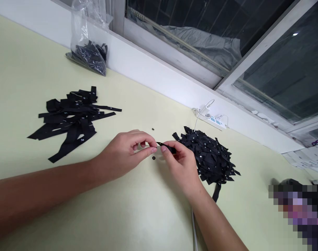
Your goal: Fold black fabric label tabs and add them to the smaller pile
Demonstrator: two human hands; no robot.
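One black strip (170,149), narrow-tipped, in the right hand (182,161).

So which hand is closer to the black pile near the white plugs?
Right. The right hand is just beside the pile of black strips; the left hand is farther away, beyond the right hand's fingertips.

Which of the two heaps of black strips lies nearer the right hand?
The tightly bunched heap near the white power strip: its edge comes close to the right hand, while the looser heap lies farther off, near the clear plastic bag.
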